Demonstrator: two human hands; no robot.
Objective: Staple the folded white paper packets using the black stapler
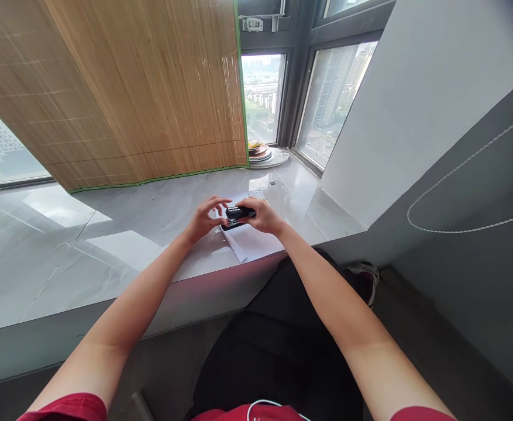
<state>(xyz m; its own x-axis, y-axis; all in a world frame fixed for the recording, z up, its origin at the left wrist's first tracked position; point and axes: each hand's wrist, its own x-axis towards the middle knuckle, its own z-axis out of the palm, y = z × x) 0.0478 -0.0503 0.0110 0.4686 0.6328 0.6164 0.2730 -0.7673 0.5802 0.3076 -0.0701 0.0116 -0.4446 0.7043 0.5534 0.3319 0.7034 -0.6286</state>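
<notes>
A black stapler [235, 211] is held over white paper sheets [260, 244] on the sill, with a gap visible between its upper arm and its base. My right hand [261, 215] wraps round its right end. At the left end, my left hand [206, 219] curls its fingers about the stapler, thumb low against the base and the other fingertips near the top. The inside of the stapler is too small to make out. One paper corner curls up toward the front edge.
A tiny dark piece [272, 183] lies on the marble-look sill [120, 219] beyond the paper. Stacked plates [260, 155] stand in the window corner beside a hanging bamboo blind [151, 88]. A bead cord [431, 230] hangs at right.
</notes>
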